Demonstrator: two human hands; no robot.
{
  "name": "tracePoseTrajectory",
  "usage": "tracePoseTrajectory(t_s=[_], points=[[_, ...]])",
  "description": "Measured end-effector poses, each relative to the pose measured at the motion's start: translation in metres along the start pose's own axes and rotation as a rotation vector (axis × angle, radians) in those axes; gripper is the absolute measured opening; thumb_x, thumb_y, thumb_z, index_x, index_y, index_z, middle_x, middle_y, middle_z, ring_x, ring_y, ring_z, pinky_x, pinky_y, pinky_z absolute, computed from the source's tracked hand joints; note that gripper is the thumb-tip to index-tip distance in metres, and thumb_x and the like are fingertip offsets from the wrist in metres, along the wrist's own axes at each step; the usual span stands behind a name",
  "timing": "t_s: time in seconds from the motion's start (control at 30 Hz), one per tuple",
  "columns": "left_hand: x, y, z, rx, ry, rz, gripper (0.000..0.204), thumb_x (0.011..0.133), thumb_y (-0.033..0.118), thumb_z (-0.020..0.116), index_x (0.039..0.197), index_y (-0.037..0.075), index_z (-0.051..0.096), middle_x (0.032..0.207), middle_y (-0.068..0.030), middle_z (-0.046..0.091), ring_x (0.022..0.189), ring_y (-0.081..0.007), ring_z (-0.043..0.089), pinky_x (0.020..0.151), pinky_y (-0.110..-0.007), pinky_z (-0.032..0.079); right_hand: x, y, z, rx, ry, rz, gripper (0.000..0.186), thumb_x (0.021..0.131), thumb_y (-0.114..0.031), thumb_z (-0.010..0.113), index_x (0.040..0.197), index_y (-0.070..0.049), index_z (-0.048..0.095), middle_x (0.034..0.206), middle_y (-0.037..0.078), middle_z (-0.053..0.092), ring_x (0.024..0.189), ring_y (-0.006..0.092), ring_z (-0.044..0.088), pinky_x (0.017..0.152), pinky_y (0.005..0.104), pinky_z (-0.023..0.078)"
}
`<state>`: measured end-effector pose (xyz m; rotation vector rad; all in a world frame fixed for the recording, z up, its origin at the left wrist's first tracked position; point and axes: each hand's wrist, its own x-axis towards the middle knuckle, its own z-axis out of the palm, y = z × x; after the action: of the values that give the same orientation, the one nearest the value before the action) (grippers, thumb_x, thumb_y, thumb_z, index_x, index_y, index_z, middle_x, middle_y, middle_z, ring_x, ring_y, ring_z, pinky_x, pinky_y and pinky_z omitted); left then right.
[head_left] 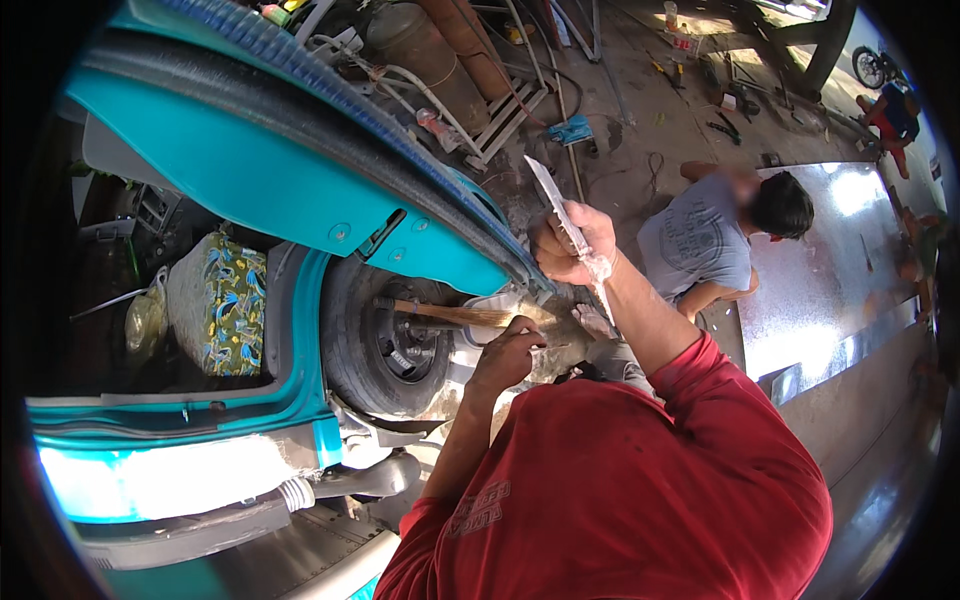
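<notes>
My right hand is closed around a long, flat, pale strip smeared with whitish paste; one end points up and away, and some paste sits on my wrist. Lower and to the left, my left hand is closed, with a thin thing poking out by its fingertips that I cannot make out. The teal raised lid or door panel of a vehicle, edged with a dark seal, slants across to just left of my right hand. Beyond my left hand are a tyre with its wheel and a straw brush or broom.
A patterned bundle lies inside the teal vehicle body. An exhaust pipe juts out below. To the right, a person in a grey shirt crouches beside a shiny metal sheet. A rusty cylinder, metal frames and tools lie beyond.
</notes>
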<state>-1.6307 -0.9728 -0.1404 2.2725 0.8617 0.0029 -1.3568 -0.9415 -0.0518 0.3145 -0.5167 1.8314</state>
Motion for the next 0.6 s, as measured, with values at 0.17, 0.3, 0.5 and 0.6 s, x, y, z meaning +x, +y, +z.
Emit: tracePoseTrajectory(t_s=[0.17,0.3,0.5,0.6], points=[[-0.052,-0.016,-0.019,0.126,0.04,-0.167,0.035,0.089,-0.002,0.062,0.111,0.015,0.083,0.148,-0.008,0.061,0.114,-0.0358,0.076,0.097,-0.052,0.061,0.02,0.055,0.001,0.096,0.077,0.161,0.042,0.1,-0.035,0.074,0.125,0.0,0.072,0.085,0.015,0.067,0.065,0.0239,0.064,0.055,0.0353,0.052],[-0.092,-0.04,-0.022,0.116,0.055,-0.214,0.033,0.088,-0.001,0.063,0.111,0.014,0.082,0.151,-0.0127,0.061,0.11,-0.0371,0.077,0.092,-0.05,0.062,0.037,0.089,0.004,0.084,0.073,0.276,0.063,0.092,-0.027,0.082,0.142,0.008,0.064,0.115,0.02,0.08,0.094,0.0293,0.082,0.081,0.0402,0.068],[-0.123,-0.072,0.0,-0.054,0.218,-0.241,0.029,0.091,0.008,0.067,0.118,0.009,0.08,0.144,-0.0159,0.069,0.111,-0.0426,0.077,0.096,-0.05,0.062,0.06,0.145,0.021,0.013,0.174,0.349,0.054,0.098,-0.029,0.076,0.141,0.003,0.066,0.121,0.017,0.078,0.102,0.0297,0.079,0.089,0.0425,0.065],[-0.134,-0.085,0.007,-0.619,0.446,0.025,0.027,0.095,0.011,0.069,0.12,0.005,0.075,0.117,-0.0151,0.074,0.102,-0.0351,0.074,0.091,-0.048,0.06,0.076,0.174,0.025,0.056,0.094,0.398,0.048,0.105,-0.025,0.071,0.143,0.003,0.065,0.134,0.016,0.074,0.12,0.0283,0.074,0.104,0.0453,0.06]])
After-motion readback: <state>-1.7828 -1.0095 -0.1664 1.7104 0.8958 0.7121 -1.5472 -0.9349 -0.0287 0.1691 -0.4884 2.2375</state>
